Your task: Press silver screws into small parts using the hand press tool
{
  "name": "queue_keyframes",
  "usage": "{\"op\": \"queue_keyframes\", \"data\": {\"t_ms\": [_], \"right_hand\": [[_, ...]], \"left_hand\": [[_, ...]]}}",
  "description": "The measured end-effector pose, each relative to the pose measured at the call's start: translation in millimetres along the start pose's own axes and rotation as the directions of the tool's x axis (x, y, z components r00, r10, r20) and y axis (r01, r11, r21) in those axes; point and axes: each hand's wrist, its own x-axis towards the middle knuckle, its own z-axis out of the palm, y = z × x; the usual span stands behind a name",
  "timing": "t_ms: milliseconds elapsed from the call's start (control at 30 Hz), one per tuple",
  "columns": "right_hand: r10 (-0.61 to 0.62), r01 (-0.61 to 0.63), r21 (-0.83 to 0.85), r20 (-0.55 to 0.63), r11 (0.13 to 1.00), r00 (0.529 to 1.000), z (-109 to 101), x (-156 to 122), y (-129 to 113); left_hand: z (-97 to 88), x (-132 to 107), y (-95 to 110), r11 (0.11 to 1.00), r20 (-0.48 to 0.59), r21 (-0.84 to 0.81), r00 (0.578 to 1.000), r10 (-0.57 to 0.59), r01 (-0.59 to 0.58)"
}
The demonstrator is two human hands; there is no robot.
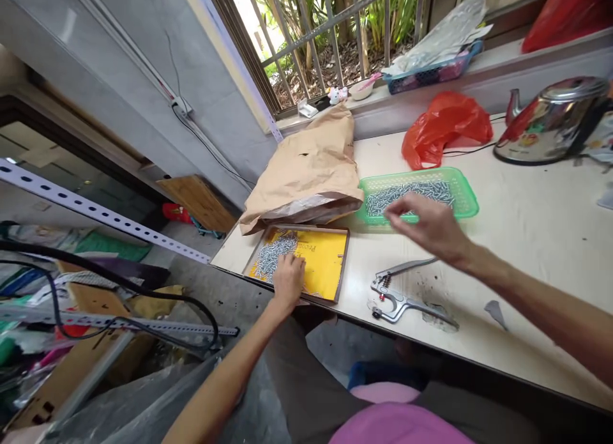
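Note:
My left hand (288,279) reaches into a shallow tray (330,268) with a yellow bottom. Its fingers are curled at the edge of a heap of small silvery metal pieces (272,257); what they pinch is hidden. My right hand (428,225) hovers by the near edge of a green plastic basket (467,195). Thumb and forefinger come close together there, and anything between them is too small to make out. Inside the basket lies a layer of slim metal pieces (421,191). A metal hand plier tool (400,302) rests on the table below my right hand.
Behind the tray lies a large brown paper bag (311,163), its mouth toward me. A red plastic bag (445,128) and a steel kettle (550,124) stand farther back on the table (541,259). A grey scrap (496,313) lies at right. The table's front edge runs just below the tray.

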Motion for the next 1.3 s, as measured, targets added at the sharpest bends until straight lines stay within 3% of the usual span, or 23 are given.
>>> {"op": "queue_keyframes", "data": {"t_ms": [67,133,200,333,467,533,600,700,733,800,867,933,1067,1200,1300], "right_hand": [[0.064,-0.074,-0.135,-0.079,0.988,0.995,-15,18,28],[0.121,-0.123,-0.279,-0.024,0.952,0.992,-22,20,52],[0.164,-0.127,-0.365,0.073,0.922,0.984,-23,4,62],[0.156,-0.065,-0.269,0.334,0.961,0.93,-16,-61,33],[0.205,-0.07,-0.239,0.61,0.969,0.765,-13,-116,-14],[0.273,-0.089,-0.297,0.669,0.951,0.692,-14,-128,-28],[0.33,-0.111,-0.343,0.687,0.933,0.647,-15,-131,-34],[0.38,-0.111,-0.397,0.703,0.911,0.601,-15,-128,-36],[0.39,-0.103,-0.413,0.708,0.905,0.589,-14,-127,-37],[0.396,-0.085,-0.43,0.713,0.899,0.579,-13,-125,-37],[0.389,-0.073,-0.431,0.713,0.899,0.584,-12,-124,-36],[0.38,-0.067,-0.429,0.705,0.901,0.599,-11,-126,-33],[0.367,-0.063,-0.424,0.69,0.903,0.624,-13,-130,-28],[0.372,-0.077,-0.418,0.69,0.905,0.621,-19,-125,-30],[0.39,-0.095,-0.424,0.693,0.901,0.606,-21,-120,-32]], "left_hand": [[6.1,22,-20,0.996,0.112,0.086,0.993,-0.042,0.032],[12.3,35,-28,0.99,0.194,0.142,0.98,-0.055,0.027],[17.5,42,-30,0.985,0.246,0.175,0.968,-0.051,0.008],[22.7,49,-27,0.982,0.317,0.175,0.948,0.008,-0.067],[20.6,54,-29,0.984,0.315,0.167,0.949,0.011,-0.067],[16.6,55,-28,0.987,0.26,0.156,0.966,0.002,-0.044],[9.9,54,-21,0.997,0.198,0.077,0.98,0.01,-0.026],[-4.4,43,8,0.962,0.205,-0.266,0.979,-0.011,0.066],[-9.4,37,22,0.896,0.262,-0.422,0.965,-0.024,0.137],[-17.8,23,53,0.666,0.437,-0.671,0.899,0.002,0.325],[-22.1,9,83,0.43,0.578,-0.757,0.811,0.089,0.492],[-21.0,-2,107,0.292,0.657,-0.742,0.742,0.133,0.604],[-8.3,-10,128,0.218,0.729,-0.683,0.672,0.133,0.697],[2.0,-8,132,0.243,0.77,-0.638,0.611,0.183,0.731],[5.9,-6,134,0.265,0.805,-0.592,0.575,0.15,0.761]]}}
